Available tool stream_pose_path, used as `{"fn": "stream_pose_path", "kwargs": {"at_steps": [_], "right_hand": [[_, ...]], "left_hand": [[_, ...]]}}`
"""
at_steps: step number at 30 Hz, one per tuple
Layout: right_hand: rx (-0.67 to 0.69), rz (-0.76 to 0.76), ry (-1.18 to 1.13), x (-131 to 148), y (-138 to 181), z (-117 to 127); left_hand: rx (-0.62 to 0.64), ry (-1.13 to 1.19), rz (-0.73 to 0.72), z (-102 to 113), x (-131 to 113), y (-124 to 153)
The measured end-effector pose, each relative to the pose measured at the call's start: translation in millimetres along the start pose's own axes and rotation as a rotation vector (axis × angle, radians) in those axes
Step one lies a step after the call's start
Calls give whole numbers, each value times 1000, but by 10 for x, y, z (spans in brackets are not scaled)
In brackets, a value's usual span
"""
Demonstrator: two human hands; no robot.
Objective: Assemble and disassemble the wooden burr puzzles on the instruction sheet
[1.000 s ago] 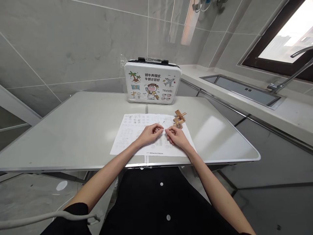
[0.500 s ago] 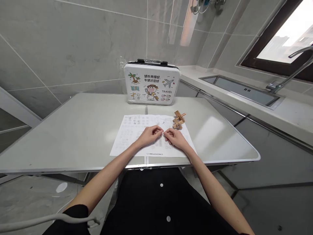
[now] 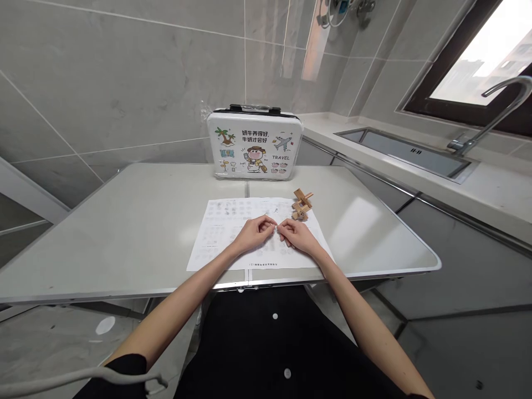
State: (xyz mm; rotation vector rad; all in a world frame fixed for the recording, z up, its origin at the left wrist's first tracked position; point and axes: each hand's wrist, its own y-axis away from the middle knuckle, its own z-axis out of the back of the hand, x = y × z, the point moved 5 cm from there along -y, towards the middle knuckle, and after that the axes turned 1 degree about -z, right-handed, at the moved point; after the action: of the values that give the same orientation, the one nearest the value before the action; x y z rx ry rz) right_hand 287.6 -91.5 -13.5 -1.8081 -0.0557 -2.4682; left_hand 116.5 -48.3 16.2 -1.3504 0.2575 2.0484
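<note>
My left hand [image 3: 254, 233] rests over a printed white sheet [image 3: 216, 244], its thumb and fingers curled into a pinch. Opposite it, my right hand [image 3: 301, 235] is pinched in the same way, and the fingertips of both nearly meet. Whatever is between the fingertips, if anything, is too small to make out. Just beyond my right hand, an assembly of interlocked brown wooden pieces [image 3: 302, 205] lies at the sheet's right edge. Rows of small printed pictures cover the paper, partly hidden by my hands.
A white case [image 3: 255, 145] with cartoon prints and a black handle stands at the back of the pale folding table [image 3: 137, 221]. To the right is a counter with a sink [image 3: 399, 151] and a tap [image 3: 477, 141]. A grey cable [image 3: 83, 377] crosses the lower left.
The whole view has shifted slightly with my head. My hands keep the same pinched pose over the sheet, and the wooden assembly stays in place.
</note>
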Motion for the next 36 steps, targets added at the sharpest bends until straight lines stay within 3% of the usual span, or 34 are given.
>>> {"fn": "stream_pose_path", "kwargs": {"at_steps": [15,24,36], "right_hand": [[32,-55,-28,-147,-13,94],[5,-50,-38,-140,103,151],[-14,-4,19,-60,119,129]], "left_hand": [[-20,-27,24,-96,-4,50],[8,-20,18,-198,-45,36],[10,8,25,-177,-38,41]]}}
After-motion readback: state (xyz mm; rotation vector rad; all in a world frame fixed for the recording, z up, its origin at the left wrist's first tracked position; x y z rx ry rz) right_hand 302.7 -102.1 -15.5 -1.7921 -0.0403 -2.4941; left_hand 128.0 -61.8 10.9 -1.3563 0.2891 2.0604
